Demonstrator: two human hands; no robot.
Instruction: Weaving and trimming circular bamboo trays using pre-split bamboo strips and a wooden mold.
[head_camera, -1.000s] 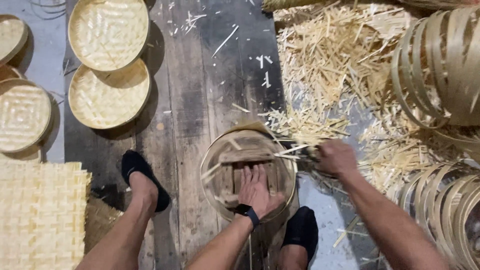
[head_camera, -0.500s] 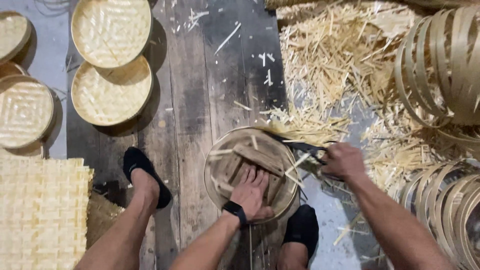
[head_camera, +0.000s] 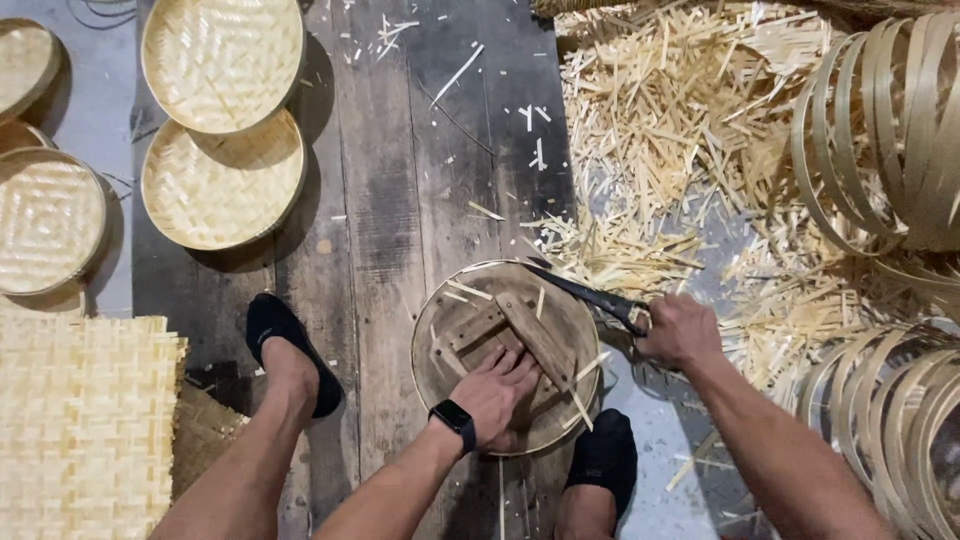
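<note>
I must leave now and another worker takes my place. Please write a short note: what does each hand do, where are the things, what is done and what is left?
Left hand: pressed flat on the crossed wooden slats inside the round bamboo tray, holding it down on the plank floor.
Right hand: closed on the handle of a dark knife, whose blade lies along the tray's upper right rim.
Done: four finished woven trays lie at upper left; cut bamboo scraps are piled at right.
Left: slivers stick out at this tray's rim, so trimming looks unfinished. Bamboo hoops wait at right, a woven mat at lower left.
</note>
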